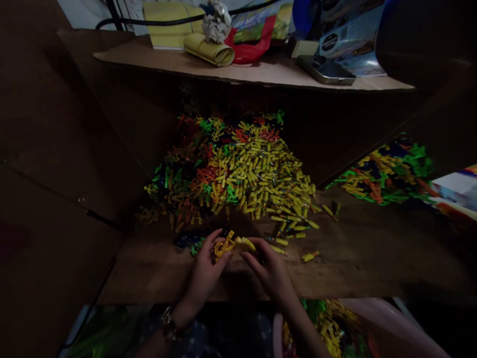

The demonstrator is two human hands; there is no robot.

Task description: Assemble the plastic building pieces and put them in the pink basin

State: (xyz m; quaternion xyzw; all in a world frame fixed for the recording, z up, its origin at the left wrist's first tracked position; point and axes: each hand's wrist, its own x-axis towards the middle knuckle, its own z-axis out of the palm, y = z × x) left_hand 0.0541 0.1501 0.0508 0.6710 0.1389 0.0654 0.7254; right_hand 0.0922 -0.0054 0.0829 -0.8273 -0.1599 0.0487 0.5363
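Near the front edge of the wooden table (335, 268), my left hand (208, 266) is closed on an orange-yellow plastic piece (224, 247). My right hand (267, 263) pinches a small yellow piece (246, 243) between thumb and fingers, right beside the first one. Whether the two pieces touch or are joined is hard to tell. Beyond my hands spreads a big pile of small yellow tubes (261, 171). Green, orange and dark blue plastic pieces (206, 174) lie mixed in at its left. A loose yellow tube (310, 256) lies to the right of my right hand.
A cardboard shelf (261, 74) above the pile holds a phone (328, 70), a rolled yellow packet (208, 49) and a red bag (253, 47). Another heap of coloured pieces (387, 171) lies at the right. Below the table edge sits a pink tub (383, 323) with more pieces.
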